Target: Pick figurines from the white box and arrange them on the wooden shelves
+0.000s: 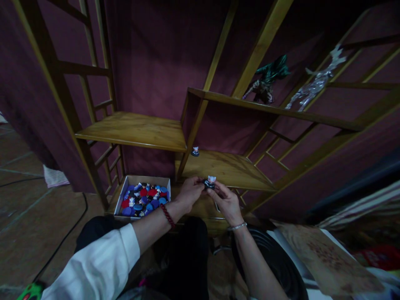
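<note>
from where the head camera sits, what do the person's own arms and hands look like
Both hands are bare. The left hand has a dark red beaded bracelet above the wrist and a loose white sleeve ending on the forearm. The right hand has a thin silver-coloured bracelet at the wrist.

A green-topped statuette (268, 77) stands near a silvery figure (318, 83).

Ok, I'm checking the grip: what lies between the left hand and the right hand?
In the head view, a small cat-eared figurine lies between the left hand and the right hand, held by both.
</note>
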Tool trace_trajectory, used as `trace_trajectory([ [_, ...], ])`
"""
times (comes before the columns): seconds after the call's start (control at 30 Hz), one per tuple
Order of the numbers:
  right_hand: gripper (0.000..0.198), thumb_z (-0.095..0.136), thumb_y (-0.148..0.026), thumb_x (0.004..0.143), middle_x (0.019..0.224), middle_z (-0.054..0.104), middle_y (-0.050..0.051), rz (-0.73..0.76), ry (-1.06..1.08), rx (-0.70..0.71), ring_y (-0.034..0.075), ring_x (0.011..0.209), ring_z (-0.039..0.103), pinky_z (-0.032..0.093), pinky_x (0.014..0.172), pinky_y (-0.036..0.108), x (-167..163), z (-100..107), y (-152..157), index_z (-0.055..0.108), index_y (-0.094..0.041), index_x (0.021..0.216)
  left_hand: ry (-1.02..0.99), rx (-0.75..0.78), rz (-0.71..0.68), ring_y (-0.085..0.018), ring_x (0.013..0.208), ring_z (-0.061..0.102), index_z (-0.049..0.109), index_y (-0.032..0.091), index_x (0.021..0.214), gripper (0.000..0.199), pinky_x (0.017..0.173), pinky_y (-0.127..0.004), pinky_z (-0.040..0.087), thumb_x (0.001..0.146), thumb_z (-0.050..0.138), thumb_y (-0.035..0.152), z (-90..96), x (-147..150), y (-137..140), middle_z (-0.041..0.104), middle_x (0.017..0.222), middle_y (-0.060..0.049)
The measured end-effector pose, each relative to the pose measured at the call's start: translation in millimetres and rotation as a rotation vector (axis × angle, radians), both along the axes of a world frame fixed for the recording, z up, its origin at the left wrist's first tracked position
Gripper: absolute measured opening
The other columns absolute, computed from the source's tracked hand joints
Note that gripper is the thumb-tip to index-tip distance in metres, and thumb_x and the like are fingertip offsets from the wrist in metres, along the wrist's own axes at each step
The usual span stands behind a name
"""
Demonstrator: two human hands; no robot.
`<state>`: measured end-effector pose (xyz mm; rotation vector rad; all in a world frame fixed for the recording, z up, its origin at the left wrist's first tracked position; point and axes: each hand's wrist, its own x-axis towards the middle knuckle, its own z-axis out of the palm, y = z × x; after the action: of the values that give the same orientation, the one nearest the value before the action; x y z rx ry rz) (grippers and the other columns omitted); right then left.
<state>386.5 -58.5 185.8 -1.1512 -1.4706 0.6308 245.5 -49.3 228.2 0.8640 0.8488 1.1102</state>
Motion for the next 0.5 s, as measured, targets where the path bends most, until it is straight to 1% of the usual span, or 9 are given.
trace_trajectory([
  [0.1,0.035,0.069,-0.036,0.066,0.105,0.061,0.006,-0.043,-0.089,0.064,0.02,0.093,0.06,0.05,0.087,0.036,7.4,7.6,11.2,0.066,-0.023,0.098,-0.001,0.03,-0.027,-0.011,0.071,0.058,0.063,0.012,0.074,0.02,0.072,-0.024,0.049,0.068,0.048,0.0,4.4,7.5,9.5,0.064,0.075,-0.004],
  [0.2,0.036,0.068,-0.038,0.066,0.104,0.06,0.005,-0.055,-0.113,0.073,0.019,0.091,0.06,0.05,0.086,0.034,12.9,13.0,23.2,0.066,-0.023,0.098,0.004,0.061,-0.033,-0.011,0.072,0.058,0.065,0.013,0.075,0.026,0.074,-0.024,0.048,0.066,0.045,-0.002,6.5,14.3,18.4,0.065,0.075,-0.004],
  [0.37,0.035,0.067,-0.039,0.066,0.102,0.062,0.006,-0.029,-0.164,0.026,0.018,0.088,0.06,0.049,0.085,0.034,20.7,19.1,40.3,0.065,-0.022,0.097,0.057,0.118,-0.011,-0.012,0.077,0.059,0.067,0.014,0.079,0.026,0.075,-0.023,0.046,0.067,0.047,0.002,7.1,23.8,29.6,0.068,0.08,-0.004],
  [0.5,0.038,0.068,-0.039,0.064,0.097,0.065,0.005,-0.037,-0.176,-0.037,0.019,0.086,0.061,0.047,0.086,0.036,28.6,20.6,56.4,0.065,-0.02,0.096,0.106,0.157,-0.01,-0.014,0.079,0.059,0.068,0.015,0.075,0.023,0.076,-0.024,0.044,0.066,0.049,0.004,5.1,32.2,39.5,0.069,0.081,-0.005],
])
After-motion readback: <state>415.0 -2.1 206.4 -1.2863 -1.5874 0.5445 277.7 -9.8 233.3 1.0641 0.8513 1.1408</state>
